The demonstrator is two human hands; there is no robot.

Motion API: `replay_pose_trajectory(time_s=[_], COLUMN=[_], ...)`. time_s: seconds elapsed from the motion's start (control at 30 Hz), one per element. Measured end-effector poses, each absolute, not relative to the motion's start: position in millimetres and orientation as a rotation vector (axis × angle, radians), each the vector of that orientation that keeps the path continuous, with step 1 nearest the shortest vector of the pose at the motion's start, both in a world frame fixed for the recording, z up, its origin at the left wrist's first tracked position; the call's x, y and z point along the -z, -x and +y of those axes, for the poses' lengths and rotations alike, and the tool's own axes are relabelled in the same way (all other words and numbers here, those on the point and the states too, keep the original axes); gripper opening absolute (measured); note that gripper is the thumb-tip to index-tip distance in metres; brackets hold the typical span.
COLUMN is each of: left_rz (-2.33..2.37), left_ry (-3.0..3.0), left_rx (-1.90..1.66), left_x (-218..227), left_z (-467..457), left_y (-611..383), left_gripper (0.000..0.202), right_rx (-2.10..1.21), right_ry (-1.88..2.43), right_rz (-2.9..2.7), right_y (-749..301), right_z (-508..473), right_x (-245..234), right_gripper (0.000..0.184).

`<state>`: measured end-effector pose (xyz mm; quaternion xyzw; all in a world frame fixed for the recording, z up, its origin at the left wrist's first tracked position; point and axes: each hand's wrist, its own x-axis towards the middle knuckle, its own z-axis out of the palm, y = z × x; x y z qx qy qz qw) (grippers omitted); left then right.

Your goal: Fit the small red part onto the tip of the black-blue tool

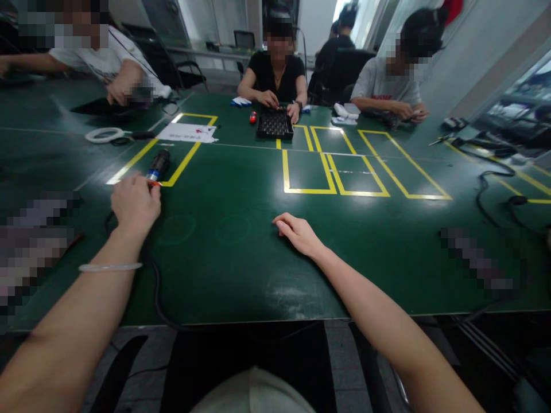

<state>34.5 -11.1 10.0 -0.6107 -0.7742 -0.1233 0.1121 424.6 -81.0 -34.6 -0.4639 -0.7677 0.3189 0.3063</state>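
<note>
My left hand (135, 206) is closed around the near end of a black corded tool with a blue band (158, 165). The tool points away from me, and its narrow tip lies inside a yellow tape outline (187, 162). My fingers hide its near part. A black cord (157, 287) runs from near my left wrist to the front table edge. My right hand (299, 234) rests on the green table (241, 269), its fingers loosely curled together, with nothing visible in them. Bare tabletop lies around it.
A white paper (187, 133) and a white cable coil (104, 135) lie beyond the tool. Across the table, a person handles a black tray (274, 124) beside a small red object (252, 117). Other people sit left and right. Black cables (486, 166) lie at right.
</note>
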Motion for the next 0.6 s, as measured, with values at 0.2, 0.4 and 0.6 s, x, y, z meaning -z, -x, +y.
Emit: replay_pose_trajectory(time_s=[0.2,0.4,0.6], left_rz=[-2.156,-2.025,-1.795], left_ry=[2.831,3.506,3.704], left_rx=[0.988,1.172,0.916], left_x=[-17.6,-6.2,4.9], left_z=[-27.6,-59.3,-67.0], left_y=[-123.5,-192.7,-197.6], left_gripper=[0.043,0.052,0.056], right_rx=[-0.852,-0.914,-0.958], right_ry=[1.179,0.992,0.888], right_rz=[-2.018,-2.014,-2.053], right_y=[-427.1,-425.2,-416.8], right_z=[-80.4,-82.1,-86.9], right_x=[38.6,42.8,42.8], right_gripper=[0.022,0.032,0.020])
